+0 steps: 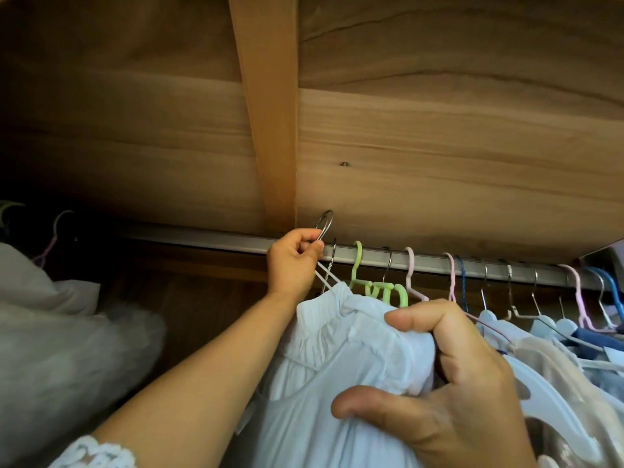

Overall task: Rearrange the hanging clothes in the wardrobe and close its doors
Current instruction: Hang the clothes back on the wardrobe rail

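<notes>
Left hand (293,261) at frame centre: I pinch a metal hook (324,224) just above the rail (439,265) | right hand (445,376) lower right: I grip the white garment (337,349).

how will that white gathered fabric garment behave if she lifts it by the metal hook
The white gathered fabric garment probably hangs floppy: it bunches under the right hand. It looks thin, likely light. The metal wire hanger hook, pinched by the left hand, seems stiff but may swing.

No readable text, labels or nos. anywhere in view.
</notes>
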Tool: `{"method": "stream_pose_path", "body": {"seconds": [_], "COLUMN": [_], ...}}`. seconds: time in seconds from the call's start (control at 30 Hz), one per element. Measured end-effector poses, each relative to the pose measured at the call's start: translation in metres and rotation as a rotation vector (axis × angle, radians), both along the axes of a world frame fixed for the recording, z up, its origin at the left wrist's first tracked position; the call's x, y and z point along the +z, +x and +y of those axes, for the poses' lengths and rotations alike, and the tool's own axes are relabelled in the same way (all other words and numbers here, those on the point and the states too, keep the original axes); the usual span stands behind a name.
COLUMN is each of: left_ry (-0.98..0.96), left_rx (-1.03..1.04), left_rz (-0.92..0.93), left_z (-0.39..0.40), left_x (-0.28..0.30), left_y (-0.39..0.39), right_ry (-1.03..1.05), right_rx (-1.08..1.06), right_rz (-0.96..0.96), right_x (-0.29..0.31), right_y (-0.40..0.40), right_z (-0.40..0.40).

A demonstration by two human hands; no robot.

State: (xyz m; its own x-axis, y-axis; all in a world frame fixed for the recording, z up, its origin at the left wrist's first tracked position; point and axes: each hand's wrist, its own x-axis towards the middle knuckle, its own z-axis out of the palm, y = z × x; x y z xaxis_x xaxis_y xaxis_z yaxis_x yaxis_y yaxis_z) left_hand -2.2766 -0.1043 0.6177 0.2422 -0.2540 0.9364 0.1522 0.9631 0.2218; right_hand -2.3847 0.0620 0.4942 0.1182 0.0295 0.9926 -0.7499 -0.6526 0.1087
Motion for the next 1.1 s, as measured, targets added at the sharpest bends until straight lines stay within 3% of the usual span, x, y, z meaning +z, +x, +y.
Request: {"method": "stream_pose_path", "body": {"seconds": [0.27,0.5,0.73,0.93,1.1], "left_ry": [0.062,0.157,0.098,0.021,-0.017], "left_rx": [0.104,0.076,0.159,0.441,0.458], "left_rz": [0.068,0.1,0.033,-0.039,0.064], "left_z": [0.002,-0.011,-0.018,-0.021,-0.027], "left_x": [-0.005,-0.009,-0.028,-0.018,-0.02], "left_y": [0.001,0.005,0.01,0.015,0.022], "right_ry": [0.061,0.131,0.122,0.09,-0.054], "right_rx": [-0.012,-0.038,0.029,0.169,0.029], "right_rz": [-0.037,0.02,-0.022,-0.162,-0.164], "right_x": [-0.003,0.007,-0.006,0.001,-0.006], "right_y": [0.003,0.015,0.016,0.005,0.01], "right_z": [-0.001,-0.003,-0.002,-0.019,-0.009]}}
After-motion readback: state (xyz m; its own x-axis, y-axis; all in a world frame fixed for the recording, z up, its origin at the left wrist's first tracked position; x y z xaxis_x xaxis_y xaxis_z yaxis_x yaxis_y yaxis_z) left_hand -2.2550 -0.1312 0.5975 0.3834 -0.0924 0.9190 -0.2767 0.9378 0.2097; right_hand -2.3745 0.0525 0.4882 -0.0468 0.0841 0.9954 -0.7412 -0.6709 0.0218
